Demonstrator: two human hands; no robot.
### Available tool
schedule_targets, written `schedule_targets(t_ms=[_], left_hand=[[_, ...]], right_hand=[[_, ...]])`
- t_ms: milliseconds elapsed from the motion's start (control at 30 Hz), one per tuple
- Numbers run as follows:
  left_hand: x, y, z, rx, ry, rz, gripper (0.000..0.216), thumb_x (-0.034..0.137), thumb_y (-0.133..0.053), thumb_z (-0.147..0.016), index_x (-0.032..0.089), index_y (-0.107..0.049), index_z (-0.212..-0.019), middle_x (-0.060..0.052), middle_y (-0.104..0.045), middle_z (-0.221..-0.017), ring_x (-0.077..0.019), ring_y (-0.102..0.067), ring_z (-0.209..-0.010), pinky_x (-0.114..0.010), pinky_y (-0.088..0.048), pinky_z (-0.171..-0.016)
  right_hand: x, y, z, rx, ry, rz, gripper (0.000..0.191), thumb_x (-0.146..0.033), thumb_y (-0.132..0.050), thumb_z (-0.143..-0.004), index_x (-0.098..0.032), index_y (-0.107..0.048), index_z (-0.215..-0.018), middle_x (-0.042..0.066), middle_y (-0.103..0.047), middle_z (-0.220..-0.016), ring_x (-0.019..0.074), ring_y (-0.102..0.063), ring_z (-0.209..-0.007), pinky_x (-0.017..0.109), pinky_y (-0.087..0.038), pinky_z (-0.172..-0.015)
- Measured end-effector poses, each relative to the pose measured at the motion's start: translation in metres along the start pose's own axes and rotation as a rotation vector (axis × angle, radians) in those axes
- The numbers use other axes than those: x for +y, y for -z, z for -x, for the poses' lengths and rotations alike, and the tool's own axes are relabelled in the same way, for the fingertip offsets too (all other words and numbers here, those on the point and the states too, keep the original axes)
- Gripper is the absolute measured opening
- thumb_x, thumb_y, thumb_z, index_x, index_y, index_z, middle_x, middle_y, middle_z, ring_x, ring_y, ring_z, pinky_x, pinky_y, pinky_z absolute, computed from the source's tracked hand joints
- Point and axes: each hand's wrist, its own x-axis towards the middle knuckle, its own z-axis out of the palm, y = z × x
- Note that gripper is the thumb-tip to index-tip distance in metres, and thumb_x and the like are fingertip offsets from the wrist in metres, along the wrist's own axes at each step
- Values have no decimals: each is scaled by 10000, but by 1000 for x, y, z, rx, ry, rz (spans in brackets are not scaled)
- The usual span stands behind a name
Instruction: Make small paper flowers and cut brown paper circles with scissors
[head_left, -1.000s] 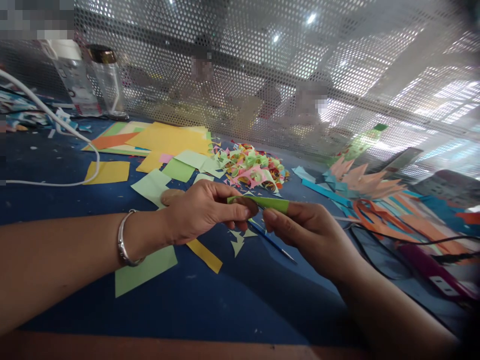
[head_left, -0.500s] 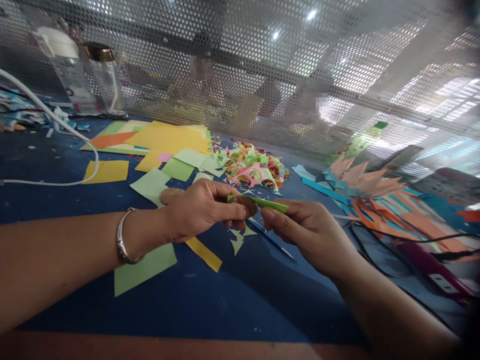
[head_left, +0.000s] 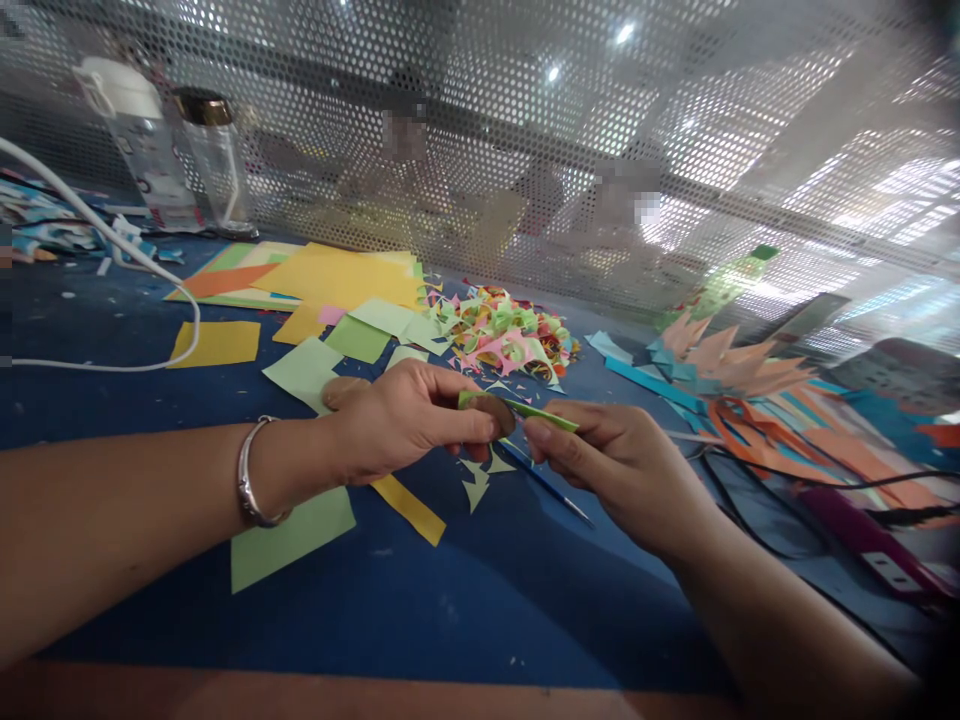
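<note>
My left hand [head_left: 416, 415], with a silver bangle on its wrist, is closed on a round brown disc [head_left: 498, 412] and the left end of a green piece of paper [head_left: 550, 414]. My right hand [head_left: 615, 460] pinches the right end of the same paper between thumb and fingers; whether it holds anything else is hidden. Both hands are raised over the table, close together. Another brown round piece [head_left: 343, 391] shows just behind my left hand. Under my hands lie a thin blue brush-like stick [head_left: 553, 492] and pale green paper scraps [head_left: 475, 488].
Green paper [head_left: 296, 540] and a yellow strip [head_left: 412, 510] lie in front. A scrap heap [head_left: 510, 330] and coloured sheets [head_left: 337, 275] lie behind. Two bottles [head_left: 214, 165] stand back left; a purple power strip [head_left: 874, 550] and cables are right. A perforated screen [head_left: 480, 180] rises behind.
My hands hold almost the same pose; the green paper and brown disc have tilted slightly. The whole view has shifted a little.
</note>
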Motion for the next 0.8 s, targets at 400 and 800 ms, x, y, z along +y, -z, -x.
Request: schedule_targets(t_ms=[400, 800], left_hand=[[-1, 2, 0, 8, -13, -21, 79, 157, -712, -749, 138, -714, -672, 16, -650, -561, -58, -506, -504, -191, -369, -505], [-3, 0, 0, 30, 2, -21, 40, 167, -699, -721, 141, -728, -731, 28, -629, -584, -68, -541, -554, -194, -368, -527]], right_hand=[[3, -1, 0, -12, -15, -44, 450, -547, -537, -952, -183, -569, -689, -77, -280, -543, 72, -223, -470, 255, -185, -439], [9, -3, -2, 91, -53, -102, 441, -568, -552, -936, -188, -577, -714, -79, -283, -543, 74, -209, -463, 248, -163, -423]])
